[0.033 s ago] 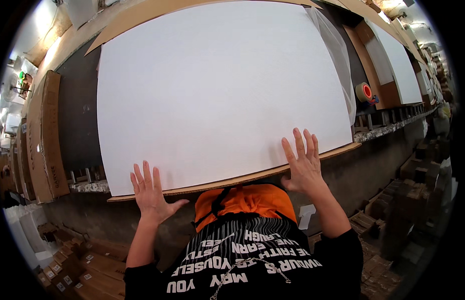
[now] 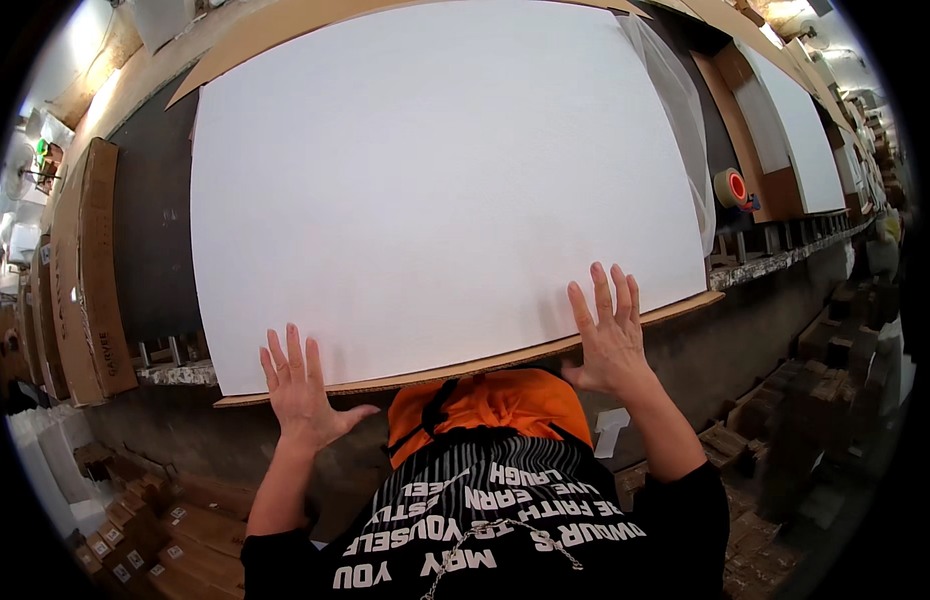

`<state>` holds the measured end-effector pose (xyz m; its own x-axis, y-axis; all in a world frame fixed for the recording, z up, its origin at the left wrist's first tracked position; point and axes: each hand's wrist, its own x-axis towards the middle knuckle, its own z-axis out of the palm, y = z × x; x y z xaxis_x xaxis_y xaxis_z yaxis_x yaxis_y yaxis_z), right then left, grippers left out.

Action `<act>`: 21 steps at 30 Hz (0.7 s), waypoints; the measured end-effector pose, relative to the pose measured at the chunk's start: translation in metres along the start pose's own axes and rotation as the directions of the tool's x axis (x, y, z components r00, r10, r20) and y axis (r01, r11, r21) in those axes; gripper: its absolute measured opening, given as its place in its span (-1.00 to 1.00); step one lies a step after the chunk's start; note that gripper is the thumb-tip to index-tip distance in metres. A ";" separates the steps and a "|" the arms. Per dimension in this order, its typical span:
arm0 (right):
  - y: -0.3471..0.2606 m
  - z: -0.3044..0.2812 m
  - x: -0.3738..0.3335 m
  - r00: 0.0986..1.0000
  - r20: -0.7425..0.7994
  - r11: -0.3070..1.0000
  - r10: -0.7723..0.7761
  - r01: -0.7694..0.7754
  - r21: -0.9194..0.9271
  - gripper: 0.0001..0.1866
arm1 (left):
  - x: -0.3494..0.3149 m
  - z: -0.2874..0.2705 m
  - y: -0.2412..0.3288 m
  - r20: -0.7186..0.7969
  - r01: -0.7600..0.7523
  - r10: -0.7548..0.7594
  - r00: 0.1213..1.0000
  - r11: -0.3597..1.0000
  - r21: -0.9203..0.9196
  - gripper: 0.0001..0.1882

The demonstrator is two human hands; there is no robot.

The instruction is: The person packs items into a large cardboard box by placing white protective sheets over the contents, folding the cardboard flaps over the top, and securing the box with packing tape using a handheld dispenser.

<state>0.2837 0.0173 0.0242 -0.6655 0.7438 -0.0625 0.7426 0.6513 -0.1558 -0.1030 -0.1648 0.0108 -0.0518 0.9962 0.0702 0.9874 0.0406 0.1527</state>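
Note:
A large white flat panel [image 2: 435, 190] lies in front of me, with brown cardboard [image 2: 465, 365] showing along its near edge. My left hand [image 2: 307, 400] rests at the left part of that edge, its fingers stretched out over the white surface and its thumb pointing aside. Farther right, my right hand [image 2: 611, 345] lies across the same edge with fingers spread on the panel. Neither hand is wrapped round anything. Thin translucent wrapping [image 2: 680, 115] hangs along the panel's right side.
A dark work surface [image 2: 155, 220] shows beside the panel. Tall cardboard cartons [image 2: 103, 270] stand at the left. On the right sit a tape roll [image 2: 730, 188] and an open carton holding another white panel [image 2: 800, 130]. Flattened cardboard [image 2: 210, 530] is stacked on the floor.

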 end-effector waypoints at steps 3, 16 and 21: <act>0.007 0.001 0.014 0.999 0.028 0.998 -0.029 0.027 0.055 0.27 | 0.014 -0.002 -0.014 -0.020 -0.096 0.095 0.995 0.995 -0.031 0.49; -0.062 0.048 0.051 0.918 -0.081 0.919 -0.389 0.392 0.028 0.05 | 0.023 0.017 -0.024 0.127 0.063 -0.066 0.990 0.998 0.028 0.24; -0.094 0.046 0.078 0.893 0.156 0.906 -0.422 0.419 0.052 0.20 | 0.021 -0.010 -0.063 0.322 -0.108 0.169 0.931 0.974 -0.199 0.12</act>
<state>0.1586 0.0069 -0.0114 -0.9194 0.3662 -0.1436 0.3904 0.8943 -0.2186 -0.1675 -0.1472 0.0124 0.1667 0.9597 -0.2264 0.9377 -0.0834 0.3372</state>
